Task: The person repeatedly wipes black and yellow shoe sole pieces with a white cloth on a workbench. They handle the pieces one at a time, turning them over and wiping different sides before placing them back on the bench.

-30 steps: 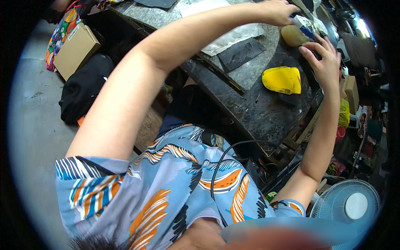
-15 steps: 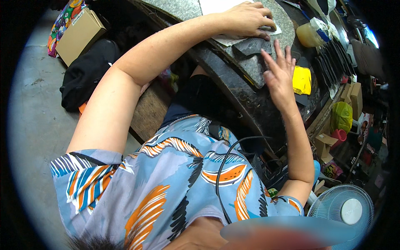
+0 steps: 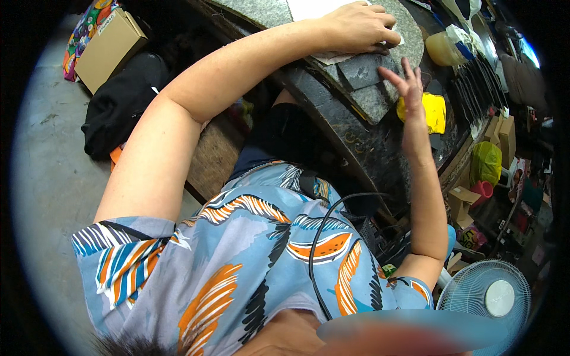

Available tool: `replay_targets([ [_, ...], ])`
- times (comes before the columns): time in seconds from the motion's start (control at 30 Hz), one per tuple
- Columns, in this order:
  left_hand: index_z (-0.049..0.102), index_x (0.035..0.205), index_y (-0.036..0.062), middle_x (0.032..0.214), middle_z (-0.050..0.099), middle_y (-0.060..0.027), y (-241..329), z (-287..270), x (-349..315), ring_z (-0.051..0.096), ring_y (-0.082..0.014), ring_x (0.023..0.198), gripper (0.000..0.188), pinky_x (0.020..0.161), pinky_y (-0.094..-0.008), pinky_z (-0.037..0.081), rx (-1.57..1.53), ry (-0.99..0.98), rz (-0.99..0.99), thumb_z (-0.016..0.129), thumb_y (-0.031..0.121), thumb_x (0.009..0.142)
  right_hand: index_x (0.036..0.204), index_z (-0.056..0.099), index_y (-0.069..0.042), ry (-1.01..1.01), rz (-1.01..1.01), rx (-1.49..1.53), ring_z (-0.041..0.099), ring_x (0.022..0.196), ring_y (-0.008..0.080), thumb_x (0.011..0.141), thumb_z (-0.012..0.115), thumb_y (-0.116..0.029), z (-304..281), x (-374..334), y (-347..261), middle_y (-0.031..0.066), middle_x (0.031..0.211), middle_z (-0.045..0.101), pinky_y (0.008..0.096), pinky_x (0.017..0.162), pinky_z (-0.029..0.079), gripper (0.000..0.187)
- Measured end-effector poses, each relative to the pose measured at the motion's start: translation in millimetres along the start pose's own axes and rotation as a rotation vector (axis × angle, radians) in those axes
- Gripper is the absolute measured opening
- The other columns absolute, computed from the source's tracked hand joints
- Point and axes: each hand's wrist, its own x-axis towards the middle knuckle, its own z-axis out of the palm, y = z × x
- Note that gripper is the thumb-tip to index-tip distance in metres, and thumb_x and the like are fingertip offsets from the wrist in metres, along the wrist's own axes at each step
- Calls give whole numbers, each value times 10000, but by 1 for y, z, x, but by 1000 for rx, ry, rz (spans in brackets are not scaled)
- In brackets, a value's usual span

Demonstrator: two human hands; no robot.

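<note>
My left hand reaches over a grey speckled stone slab, its fingers bent and drawn together. Its fingertips rest at the upper edge of a flat black piece, whose material I cannot make out. Beneath that hand, a white sheet lies on the slab, partly covered. To the right of the black piece, my right hand is raised with its fingers apart, holding nothing. Just behind it sits a bright yellow bundle on the dark worktop.
A tub of yellowish stuff stands beyond the slab, beside a row of thin black sheets. On the right are cardboard boxes and a fan. At left, a cardboard box and a black bag stand near the bench.
The black piece, raised and creased before, now lies flatter on the slab. My left fingers have curled in, and my right hand has turned and shifted slightly right, away from the piece.
</note>
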Motion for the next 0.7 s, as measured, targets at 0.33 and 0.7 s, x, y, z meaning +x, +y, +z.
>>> replay_targets([
  [0.33,613,993,54,1040,567,-215,3,5,0,575,-392,989,224,829,-494,481,9,26,-48,661,213,843,1163,709,-229,-66,-380,-614,247,1456,330,902,478,-606,2,-17,-38,88,1516,412,579,1174,29,513],
  [0.7,665,1122,226,1090,634,-67,-1,13,5,610,-231,1091,320,916,-404,496,344,29,-52,699,368,836,1067,724,-135,124,-439,-986,517,1127,235,858,580,-592,-1,12,-33,46,1111,619,513,1087,244,523],
])
